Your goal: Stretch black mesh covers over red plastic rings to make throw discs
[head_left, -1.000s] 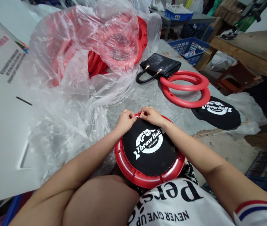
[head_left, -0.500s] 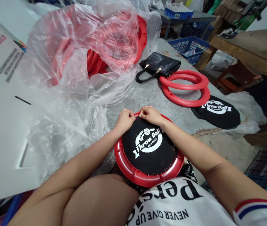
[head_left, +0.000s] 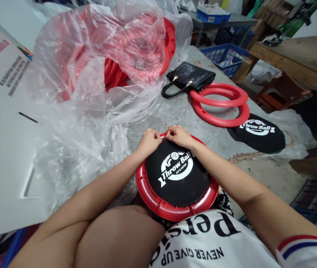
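A red plastic ring (head_left: 149, 195) rests on my lap against the table edge, with a black fabric disc (head_left: 175, 191) printed "Throw Ball" stretched across it. At the far side of the ring, my left hand (head_left: 150, 141) pinches the fabric's edge near the rim. Close beside it on the right, my right hand (head_left: 179, 136) is closed on the same edge, with fingers bent over the rim. Fingertips of both hands are partly hidden. Along the near side, the fabric's dotted edge meets the ring's inner rim.
Two red rings (head_left: 221, 121) overlap beside a black handbag (head_left: 190, 74) on the grey table (head_left: 158, 111). More black fabric discs (head_left: 270, 139) lie at the table's right edge. Clear plastic bagging (head_left: 80, 137) covers several red rings at the back left. A white carton (head_left: 4, 178) stands left.
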Available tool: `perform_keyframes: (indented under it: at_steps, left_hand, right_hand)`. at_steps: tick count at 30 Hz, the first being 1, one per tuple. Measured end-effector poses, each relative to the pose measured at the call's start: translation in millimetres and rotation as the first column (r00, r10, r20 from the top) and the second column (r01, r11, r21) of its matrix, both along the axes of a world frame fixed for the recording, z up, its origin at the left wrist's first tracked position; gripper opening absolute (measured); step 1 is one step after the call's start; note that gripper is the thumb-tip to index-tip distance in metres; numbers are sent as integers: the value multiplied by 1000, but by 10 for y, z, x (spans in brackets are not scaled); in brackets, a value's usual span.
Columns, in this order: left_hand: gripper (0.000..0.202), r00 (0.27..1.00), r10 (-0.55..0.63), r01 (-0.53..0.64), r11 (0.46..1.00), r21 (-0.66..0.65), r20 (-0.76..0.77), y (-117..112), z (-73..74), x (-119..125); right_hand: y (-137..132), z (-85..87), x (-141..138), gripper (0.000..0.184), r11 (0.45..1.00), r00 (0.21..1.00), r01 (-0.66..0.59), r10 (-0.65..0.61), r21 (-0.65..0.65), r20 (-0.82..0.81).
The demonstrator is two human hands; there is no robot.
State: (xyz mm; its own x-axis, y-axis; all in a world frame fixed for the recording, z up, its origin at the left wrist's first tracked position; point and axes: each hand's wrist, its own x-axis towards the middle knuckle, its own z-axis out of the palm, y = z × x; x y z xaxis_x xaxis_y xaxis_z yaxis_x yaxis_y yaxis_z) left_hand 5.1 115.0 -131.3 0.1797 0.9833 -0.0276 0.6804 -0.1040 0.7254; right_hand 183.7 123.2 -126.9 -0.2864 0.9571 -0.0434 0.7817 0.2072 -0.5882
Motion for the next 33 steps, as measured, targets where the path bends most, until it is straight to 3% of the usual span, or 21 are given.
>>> perform_keyframes:
  at_steps: [5,9,15,18,21,25,27,30,33]
  left_hand:
    - [9,989,-14,11,1000,21,145,-4,-7,-85]
    - [21,992,-48,41,997,65,116,-78,45,-122]
    - [26,973,-215,226,964,143,-89,-240,161,17]
    - [24,953,-259,282,947,154,-156,-244,178,112]
    - [24,945,-270,301,939,169,-184,-190,173,187]
    - [27,945,-261,295,941,169,-197,-98,130,258]
    - [25,948,-250,284,943,175,-196,-69,91,289]
    - [24,956,-230,264,944,196,-181,-55,30,331]
    - [25,966,-213,239,951,196,-145,-62,-1,363]
  right_hand:
    - [25,-39,68,12,998,997,-53,54,19,-51]
    - [1,-39,180,20,992,992,-124,124,21,-17]
    - [-358,63,389,33,980,960,196,-183,-42,213]
    - [-522,163,474,42,970,943,241,-230,-19,240]
    - [-503,262,498,41,983,969,174,-182,61,168]
    - [-260,293,432,17,998,995,46,-49,36,82]
    - [-145,248,389,4,998,999,44,-43,-47,29]
    - [-67,126,353,10,986,991,77,-93,-146,-101]
    - [-75,3,358,12,981,948,104,-148,-165,-283]
